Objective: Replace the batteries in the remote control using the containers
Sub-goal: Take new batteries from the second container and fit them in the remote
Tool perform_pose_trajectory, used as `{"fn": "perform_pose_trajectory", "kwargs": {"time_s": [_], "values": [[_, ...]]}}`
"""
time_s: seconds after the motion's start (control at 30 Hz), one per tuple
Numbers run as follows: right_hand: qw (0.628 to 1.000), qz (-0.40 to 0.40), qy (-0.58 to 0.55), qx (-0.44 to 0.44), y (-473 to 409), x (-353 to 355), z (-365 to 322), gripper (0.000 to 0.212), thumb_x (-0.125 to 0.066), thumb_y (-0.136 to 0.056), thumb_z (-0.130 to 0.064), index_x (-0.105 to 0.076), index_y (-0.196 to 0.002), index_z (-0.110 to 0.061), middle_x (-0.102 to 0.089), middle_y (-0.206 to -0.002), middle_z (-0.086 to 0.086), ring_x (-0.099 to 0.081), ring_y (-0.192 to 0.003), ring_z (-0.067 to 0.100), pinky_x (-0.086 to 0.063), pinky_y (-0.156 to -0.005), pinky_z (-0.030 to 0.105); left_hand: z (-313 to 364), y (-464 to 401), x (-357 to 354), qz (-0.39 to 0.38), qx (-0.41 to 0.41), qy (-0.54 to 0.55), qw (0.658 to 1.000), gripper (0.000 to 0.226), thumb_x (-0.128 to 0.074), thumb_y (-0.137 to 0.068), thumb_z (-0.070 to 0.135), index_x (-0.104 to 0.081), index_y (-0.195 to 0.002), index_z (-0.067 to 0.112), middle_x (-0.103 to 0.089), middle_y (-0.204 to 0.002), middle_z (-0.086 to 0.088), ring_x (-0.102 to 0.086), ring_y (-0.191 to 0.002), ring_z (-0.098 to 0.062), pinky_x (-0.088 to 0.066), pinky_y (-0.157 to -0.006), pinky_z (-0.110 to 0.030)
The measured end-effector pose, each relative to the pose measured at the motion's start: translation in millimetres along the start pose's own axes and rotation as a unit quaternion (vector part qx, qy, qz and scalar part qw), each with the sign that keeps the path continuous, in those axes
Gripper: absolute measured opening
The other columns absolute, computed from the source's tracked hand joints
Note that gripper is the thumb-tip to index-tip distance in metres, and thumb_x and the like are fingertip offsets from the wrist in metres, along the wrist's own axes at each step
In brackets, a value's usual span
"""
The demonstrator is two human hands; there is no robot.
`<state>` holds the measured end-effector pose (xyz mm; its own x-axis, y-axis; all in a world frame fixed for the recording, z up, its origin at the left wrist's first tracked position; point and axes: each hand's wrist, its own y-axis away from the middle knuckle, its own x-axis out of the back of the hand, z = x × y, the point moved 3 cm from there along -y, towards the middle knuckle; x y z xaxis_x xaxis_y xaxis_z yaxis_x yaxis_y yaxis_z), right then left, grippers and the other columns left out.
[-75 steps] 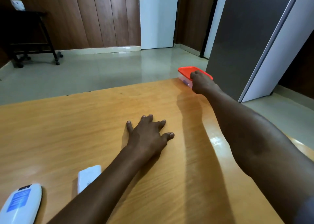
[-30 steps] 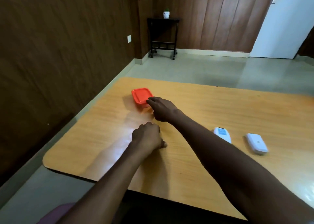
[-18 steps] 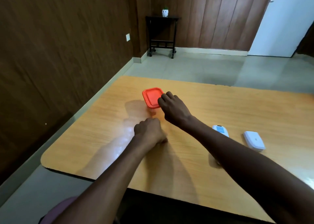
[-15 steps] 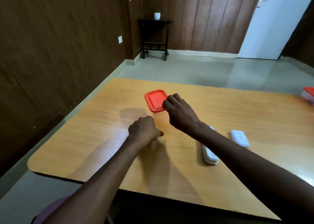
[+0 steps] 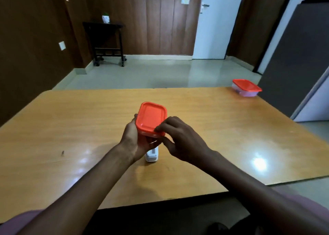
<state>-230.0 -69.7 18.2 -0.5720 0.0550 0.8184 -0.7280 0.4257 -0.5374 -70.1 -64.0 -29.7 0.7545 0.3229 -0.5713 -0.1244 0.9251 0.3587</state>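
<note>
Head view shows the left hand cupped under a container with red lid, held above the counter; the right hand pinches the lid's near corner; a white remote lies beneath; a second red-lidded container sits at the far right corner, contents unclear.

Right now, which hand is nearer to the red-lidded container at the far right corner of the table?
Right. The right hand is on the side toward that far container, fingers on the lid of the held container. The left hand cups the held container from the other side, farther away.
</note>
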Motion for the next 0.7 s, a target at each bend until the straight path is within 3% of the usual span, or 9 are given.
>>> {"fn": "perform_pose_trajectory", "kwargs": {"time_s": [0.13, 0.23, 0.3, 0.37, 0.4, 0.53, 0.57, 0.63, 0.7], "values": [[0.996, 0.004, 0.049, 0.073, 18.1, 16.6, 9.2, 0.021, -0.072, -0.090, -0.009, -0.074, -0.111, -0.008, -0.070, -0.109, 0.009, -0.067, -0.102, 0.027, -0.057, -0.072, 0.042, -5.8, -1.9, -12.9, -0.060, 0.013, -0.009, 0.998, 0.052, -0.045, -0.091, 0.047, -0.082, -0.087, 0.011, -0.073, -0.089, -0.013, -0.066, -0.068, -0.027, -0.050, -0.064, -0.035], [0.988, 0.042, 0.098, 0.111, 24.2, 24.3, 12.1, 0.018, -0.068, -0.092, -0.004, -0.074, -0.109, -0.005, -0.072, -0.109, 0.012, -0.070, -0.103, 0.030, -0.056, -0.084, 0.042, -12.3, -1.4, -22.3, -0.082, 0.022, 0.022, 0.996, 0.049, -0.043, -0.092, 0.040, -0.075, -0.102, 0.005, -0.073, -0.097, -0.017, -0.067, -0.071, -0.029, -0.054, -0.064, -0.037], [0.987, 0.052, 0.102, 0.117, 27.1, 24.8, 11.8, 0.020, -0.064, -0.093, 0.000, -0.073, -0.110, 0.000, -0.072, -0.109, 0.015, -0.071, -0.103, 0.032, -0.057, -0.086, 0.043, -16.6, 0.4, -26.7, -0.093, 0.027, 0.059, 0.993, 0.054, -0.043, -0.095, 0.042, -0.071, -0.114, -0.001, -0.071, -0.112, -0.023, -0.070, -0.085, -0.034, -0.056, -0.078, -0.045], [0.986, 0.050, 0.102, 0.119, 29.5, 24.7, 10.4, 0.022, -0.064, -0.090, 0.005, -0.072, -0.111, 0.002, -0.072, -0.107, 0.017, -0.071, -0.102, 0.032, -0.059, -0.082, 0.043, -20.5, 2.1, -29.2, -0.087, 0.033, 0.078, 0.993, 0.061, -0.042, -0.098, 0.044, -0.062, -0.130, -0.004, -0.063, -0.129, -0.027, -0.062, -0.104, -0.036, -0.043, -0.099, -0.047], [0.986, 0.047, 0.101, 0.121, 29.8, 24.4, 9.8, 0.024, -0.064, -0.089, 0.007, -0.072, -0.111, 0.003, -0.071, -0.106, 0.017, -0.071, -0.100, 0.033, -0.059, -0.080, 0.044, -21.5, 2.7, -29.5, -0.079, 0.032, 0.083, 0.993, 0.061, -0.040, -0.098, 0.040, -0.055, -0.138, -0.003, -0.061, -0.133, -0.027, -0.059, -0.107, -0.036, -0.039, -0.100, -0.044], [0.988, 0.032, 0.086, 0.124, 27.0, 26.3, 8.7, 0.023, -0.063, -0.089, 0.006, -0.071, -0.110, 0.004, -0.071, -0.103, 0.018, -0.071, -0.095, 0.033, -0.060, -0.070, 0.045, -20.9, 3.5, -30.2, -0.046, 0.023, 0.086, 0.995, 0.058, -0.035, -0.097, 0.029, -0.048, -0.141, -0.005, -0.056, -0.128, -0.027, -0.054, -0.104, -0.036, -0.035, -0.097, -0.042], [0.989, 0.029, 0.079, 0.123, 26.0, 27.2, 8.6, 0.022, -0.064, -0.089, 0.006, -0.071, -0.110, 0.004, -0.071, -0.102, 0.018, -0.071, -0.093, 0.034, -0.060, -0.068, 0.045, -19.9, 3.5, -29.6, -0.040, 0.020, 0.079, 0.996, 0.055, -0.035, -0.096, 0.029, -0.052, -0.136, -0.005, -0.061, -0.121, -0.026, -0.057, -0.098, -0.035, -0.041, -0.091, -0.041], [0.991, 0.038, 0.058, 0.113, 22.9, 30.7, 10.3, 0.021, -0.065, -0.089, 0.006, -0.072, -0.109, 0.005, -0.072, -0.101, 0.018, -0.071, -0.088, 0.035, -0.059, -0.067, 0.046, -19.5, 1.4, -27.5, -0.038, 0.005, 0.055, 0.998, 0.048, -0.035, -0.096, 0.029, -0.061, -0.118, -0.004, -0.070, -0.097, -0.022, -0.064, -0.074, -0.033, -0.053, -0.066, -0.035], [0.992, 0.065, 0.035, 0.103, 20.0, 34.9, 15.5, 0.020, -0.065, -0.089, 0.006, -0.072, -0.108, 0.006, -0.073, -0.101, 0.019, -0.071, -0.086, 0.036, -0.058, -0.066, 0.046, -20.8, 0.0, -26.7, -0.041, 0.006, 0.047, 0.998, 0.045, -0.035, -0.095, 0.029, -0.063, -0.109, -0.004, -0.071, -0.083, -0.021, -0.064, -0.063, -0.032, -0.054, -0.053, -0.031]]}}
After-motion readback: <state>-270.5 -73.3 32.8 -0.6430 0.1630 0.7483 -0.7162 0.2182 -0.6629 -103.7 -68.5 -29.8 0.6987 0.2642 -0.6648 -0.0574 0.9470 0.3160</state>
